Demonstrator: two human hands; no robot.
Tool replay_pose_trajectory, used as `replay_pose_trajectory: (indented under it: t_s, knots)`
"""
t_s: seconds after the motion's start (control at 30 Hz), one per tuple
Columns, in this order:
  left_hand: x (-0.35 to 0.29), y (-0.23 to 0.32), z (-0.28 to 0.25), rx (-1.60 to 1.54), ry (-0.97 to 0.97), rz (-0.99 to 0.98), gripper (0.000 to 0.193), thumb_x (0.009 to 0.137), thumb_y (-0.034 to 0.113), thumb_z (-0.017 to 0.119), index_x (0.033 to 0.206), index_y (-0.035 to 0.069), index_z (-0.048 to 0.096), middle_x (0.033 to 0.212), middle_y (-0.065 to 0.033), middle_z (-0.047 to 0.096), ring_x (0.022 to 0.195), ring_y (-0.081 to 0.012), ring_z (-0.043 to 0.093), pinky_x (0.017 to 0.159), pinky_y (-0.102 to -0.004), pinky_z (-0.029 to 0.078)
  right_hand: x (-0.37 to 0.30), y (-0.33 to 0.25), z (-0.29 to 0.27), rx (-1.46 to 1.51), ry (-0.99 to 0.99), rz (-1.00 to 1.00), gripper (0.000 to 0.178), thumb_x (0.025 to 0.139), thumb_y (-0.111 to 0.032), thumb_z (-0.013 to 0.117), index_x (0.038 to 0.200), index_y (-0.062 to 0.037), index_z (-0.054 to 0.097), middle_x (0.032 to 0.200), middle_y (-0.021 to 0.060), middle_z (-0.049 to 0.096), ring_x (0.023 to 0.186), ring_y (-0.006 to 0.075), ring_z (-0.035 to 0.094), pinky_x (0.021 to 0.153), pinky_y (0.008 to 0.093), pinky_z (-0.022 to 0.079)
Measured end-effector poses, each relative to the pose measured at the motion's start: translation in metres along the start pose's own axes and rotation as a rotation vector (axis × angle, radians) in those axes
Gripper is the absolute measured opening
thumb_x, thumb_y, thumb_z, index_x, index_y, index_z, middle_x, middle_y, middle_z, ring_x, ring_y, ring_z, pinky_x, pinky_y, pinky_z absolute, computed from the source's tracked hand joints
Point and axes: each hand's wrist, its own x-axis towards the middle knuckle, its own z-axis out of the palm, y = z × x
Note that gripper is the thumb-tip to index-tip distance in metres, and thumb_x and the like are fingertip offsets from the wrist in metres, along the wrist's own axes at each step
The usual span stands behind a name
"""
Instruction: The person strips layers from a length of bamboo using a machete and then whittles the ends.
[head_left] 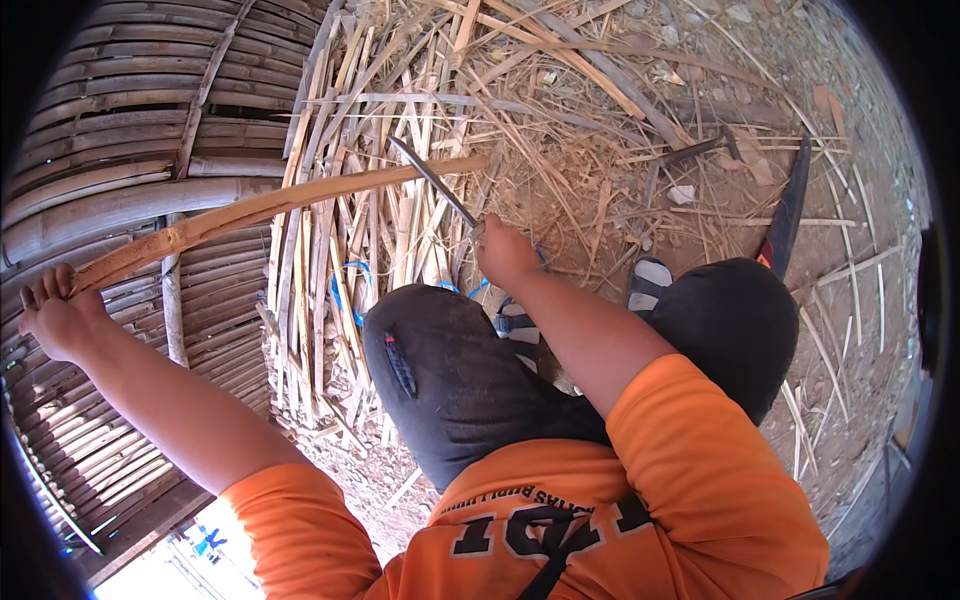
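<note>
My left hand [62,315] is closed round the near end of a long split bamboo strip [235,213], out at the far left. The strip slants up and to the right across the view, and its other end reaches over the pile of slats. In my right hand [505,252] is a knife [432,182], gripped by its handle, which the fist mostly hides. Its narrow blade points up and to the left and crosses the strip near the far end. Whether the blade touches the strip I cannot tell.
A heap of split bamboo slats [310,240] lies before me, with blue cord [350,290] beside it. On the left is a bamboo slat wall [120,110]. A hammer-like tool [700,150] and a hand saw [788,215] lie on the littered ground, right of my sandalled feet.
</note>
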Motion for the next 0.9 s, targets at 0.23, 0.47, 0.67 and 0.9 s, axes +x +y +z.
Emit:
replay_pose_trajectory:
  t_s: [0.23, 0.47, 0.67, 0.9]
  knots:
    - [-0.002, -0.012, -0.017, 0.092, 0.111, -0.037, 0.050, 0.111, 0.042, 0.024, 0.106, 0.000, 0.051, 0.072, -0.0035, 0.035, 0.058, -0.0175, 0.027, 0.050, -0.0295, 0.031, 0.010, 0.035, 0.007, -0.004, 0.022, 0.111, 0.045, 0.084, -0.017, 0.067, 0.123, 0.0022, 0.055, 0.109, 0.0274, 0.069, 0.104, 0.0419, 0.067, 0.092, 0.0502, 0.052]
    - [0.014, -0.023, -0.031, 0.089, 0.090, -0.038, 0.054, 0.110, 0.045, 0.021, 0.107, 0.001, 0.053, 0.068, -0.0041, 0.036, 0.057, -0.0176, 0.027, 0.050, -0.0292, 0.030, -0.007, -0.016, -0.004, 0.050, -0.004, -0.210, 0.034, 0.085, -0.020, 0.066, 0.111, -0.0019, 0.056, 0.102, 0.0253, 0.069, 0.098, 0.0431, 0.067, 0.086, 0.0499, 0.054]
    - [0.006, -0.029, -0.026, 0.156, 0.192, -0.053, 0.056, 0.110, 0.047, 0.020, 0.106, 0.001, 0.053, 0.069, -0.0046, 0.038, 0.057, -0.0181, 0.029, 0.050, -0.0298, 0.032, 0.003, 0.013, 0.011, -0.053, 0.000, -0.021, 0.034, 0.085, -0.020, 0.067, 0.109, 0.0003, 0.056, 0.099, 0.0280, 0.068, 0.097, 0.0433, 0.068, 0.085, 0.0517, 0.054]
    - [0.018, -0.034, -0.058, 0.105, 0.139, -0.070, 0.056, 0.110, 0.047, 0.021, 0.110, 0.001, 0.054, 0.071, -0.0050, 0.038, 0.057, -0.0190, 0.029, 0.049, -0.0305, 0.033, 0.016, 0.060, 0.016, -0.007, 0.048, 0.185, 0.044, 0.084, -0.021, 0.068, 0.121, 0.0009, 0.057, 0.105, 0.0280, 0.069, 0.102, 0.0429, 0.067, 0.088, 0.0495, 0.054]
